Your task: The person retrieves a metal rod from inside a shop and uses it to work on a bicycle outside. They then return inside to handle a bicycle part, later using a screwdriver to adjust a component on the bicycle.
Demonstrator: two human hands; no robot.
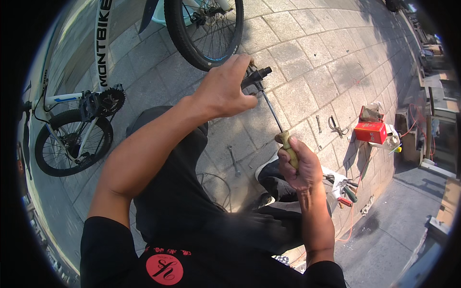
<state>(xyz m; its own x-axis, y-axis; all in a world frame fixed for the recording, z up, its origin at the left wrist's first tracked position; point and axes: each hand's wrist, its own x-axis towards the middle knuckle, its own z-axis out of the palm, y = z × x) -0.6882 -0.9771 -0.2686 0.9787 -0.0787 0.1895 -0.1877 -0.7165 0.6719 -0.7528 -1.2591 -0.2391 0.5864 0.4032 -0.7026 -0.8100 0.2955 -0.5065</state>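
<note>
My left hand grips a black bicycle pedal whose spindle end points to the right. In my right hand is a screwdriver with a yellowish handle. Its long metal shaft runs up to the pedal, and the tip meets or lies behind the pedal body; the exact contact cannot be told. A bicycle wheel stands just beyond my left hand. An open-end wrench lies on the paving between my legs.
A white bicycle frame with a black crankset is at the left. On the paving at the right are a small wrench, a metal tool and a red box. Several hand tools lie by my right forearm. A thin cable curls near my legs.
</note>
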